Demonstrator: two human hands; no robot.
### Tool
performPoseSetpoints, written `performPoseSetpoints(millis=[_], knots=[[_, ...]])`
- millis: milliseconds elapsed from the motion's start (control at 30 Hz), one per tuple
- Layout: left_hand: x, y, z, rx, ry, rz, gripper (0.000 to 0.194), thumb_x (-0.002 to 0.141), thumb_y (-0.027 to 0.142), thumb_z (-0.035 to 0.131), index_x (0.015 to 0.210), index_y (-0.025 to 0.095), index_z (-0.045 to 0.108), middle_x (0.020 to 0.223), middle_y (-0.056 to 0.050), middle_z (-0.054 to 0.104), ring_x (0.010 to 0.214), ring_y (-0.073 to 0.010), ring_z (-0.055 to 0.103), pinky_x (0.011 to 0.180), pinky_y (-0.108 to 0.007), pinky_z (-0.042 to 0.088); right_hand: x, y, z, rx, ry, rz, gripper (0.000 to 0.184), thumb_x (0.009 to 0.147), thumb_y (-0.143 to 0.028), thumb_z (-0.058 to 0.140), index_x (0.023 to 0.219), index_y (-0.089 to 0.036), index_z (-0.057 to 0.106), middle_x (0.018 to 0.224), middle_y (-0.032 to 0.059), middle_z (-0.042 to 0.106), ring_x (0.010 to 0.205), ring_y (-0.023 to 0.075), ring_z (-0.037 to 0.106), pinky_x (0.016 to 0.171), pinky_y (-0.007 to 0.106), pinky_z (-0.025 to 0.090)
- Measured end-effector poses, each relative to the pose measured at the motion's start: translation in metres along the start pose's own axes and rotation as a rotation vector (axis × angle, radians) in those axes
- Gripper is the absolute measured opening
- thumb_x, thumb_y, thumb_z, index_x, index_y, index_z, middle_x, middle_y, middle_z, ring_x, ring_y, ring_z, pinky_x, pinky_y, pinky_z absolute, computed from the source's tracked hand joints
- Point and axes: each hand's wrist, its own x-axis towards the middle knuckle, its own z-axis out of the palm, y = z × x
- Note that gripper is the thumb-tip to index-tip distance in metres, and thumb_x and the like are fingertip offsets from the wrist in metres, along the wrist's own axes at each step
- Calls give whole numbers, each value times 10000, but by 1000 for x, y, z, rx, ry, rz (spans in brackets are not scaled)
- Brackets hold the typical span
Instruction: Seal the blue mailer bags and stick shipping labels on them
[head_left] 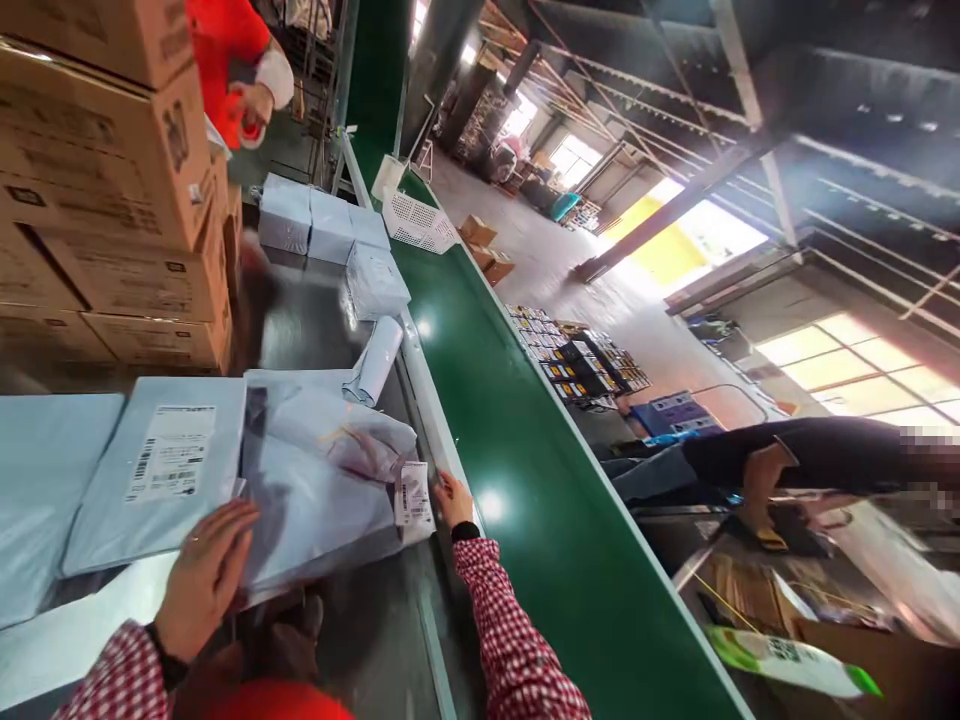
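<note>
My left hand [206, 580] is open, its fingers stretched out along the edge between two piles of flat white mailing bags. The left pile has a mailing bag [214, 440] with a large printed label on top. A pile of loose white plastic bags [322, 520] lies between my hands, its top crumpled. On its right corner is a small white packet [414, 495] with a printed label. Just right of that packet, my right hand [454, 500] is at the conveyor's metal edge, fingers partly extended. Whether its fingertips touch the packet is unclear.
A green conveyor belt [517, 480] runs along my right, with a white plastic basket [420, 222] farther up. Wrapped white bundles [330, 225] and a white roll [375, 360] lie ahead. Stacked cartons [112, 200] stand left. One person is beyond them, another across the belt.
</note>
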Motion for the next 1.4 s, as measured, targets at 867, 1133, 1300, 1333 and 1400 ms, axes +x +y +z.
performPoseSetpoints(millis=[867,1133,1300,1333,1400], knots=[[66,138,241,-451,-430,-503,481,793,152,550,1268,148,624,1226,-84,700,922,-202,651,885,-345,529,82,28,-35,214,-602,-367,185,730,-369,632,709,-198,700,690,10,680,672,170,585,659,286,432],[95,137,249,-400,-432,-496,289,767,154,597,1041,158,687,1014,-63,655,721,-155,573,745,-298,494,76,39,-31,341,-576,-369,255,742,-438,660,738,-198,746,704,27,720,678,190,638,657,304,500],[101,139,250,-392,-473,-509,140,887,227,502,829,190,624,580,40,548,596,-160,552,662,-277,441,67,46,-23,410,-509,-337,322,764,-483,658,874,-210,787,991,103,769,975,273,697,896,410,545],[102,139,251,-377,-464,-513,132,890,221,500,828,193,614,592,38,550,615,-163,557,678,-282,439,65,47,-22,421,-492,-337,327,768,-486,654,876,-209,790,1093,120,748,1043,283,682,941,423,533],[103,137,253,-346,-449,-524,108,868,186,522,798,194,605,645,19,573,677,-178,575,723,-302,446,62,48,-21,427,-420,-345,317,767,-487,655,849,-215,798,1269,135,668,1130,294,644,989,437,514]])
